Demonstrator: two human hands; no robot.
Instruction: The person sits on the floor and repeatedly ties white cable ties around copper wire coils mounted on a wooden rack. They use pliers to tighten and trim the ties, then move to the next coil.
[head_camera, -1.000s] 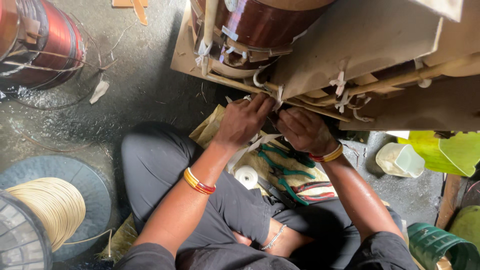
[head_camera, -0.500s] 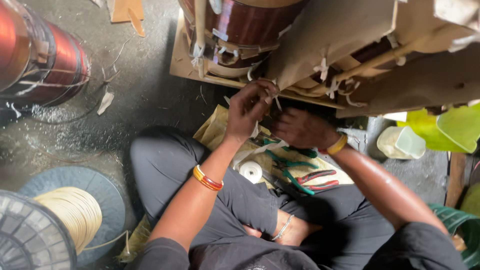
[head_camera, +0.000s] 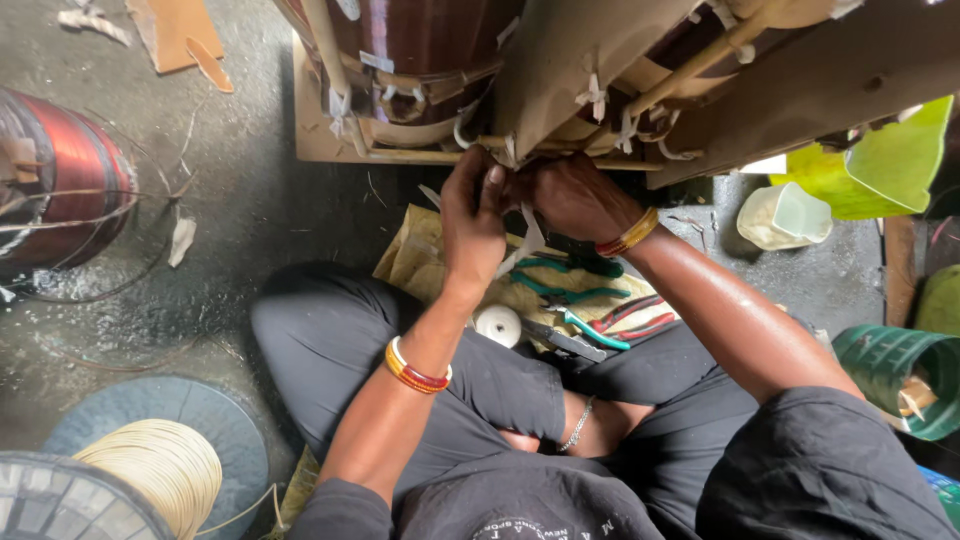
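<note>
Sitting cross-legged on a grey concrete floor (head_camera: 250, 190), below a large copper-wound coil assembly (head_camera: 430, 50) on a wooden base. Left hand (head_camera: 472, 215) raised to the lower edge of the assembly, fingers curled and pinched narrow on a strip of white tape (head_camera: 527, 238) hanging down from the tie point. Right hand (head_camera: 572, 195) just beside it, touching the left at the fingertips, fingers bent in close at the same tie; whether actually gripping the tape, cannot tell, knuckles hiding the tips. Red and gold bangles on both wrists. More white tape ties (head_camera: 592, 95) knotted along the cream-coloured tubing (head_camera: 690, 75) above the hands. Below the hands, on a yellowish cloth (head_camera: 420, 262) spread over the lap: green-handled pliers (head_camera: 575, 292), red-handled pliers (head_camera: 630, 318), and a small roll of white tape (head_camera: 498, 325). At far left a second copper coil (head_camera: 65, 195); at lower left a spool of cream wire (head_camera: 150, 470). At right a pale plastic cup (head_camera: 785, 215) and a green bucket (head_camera: 890, 375).
</note>
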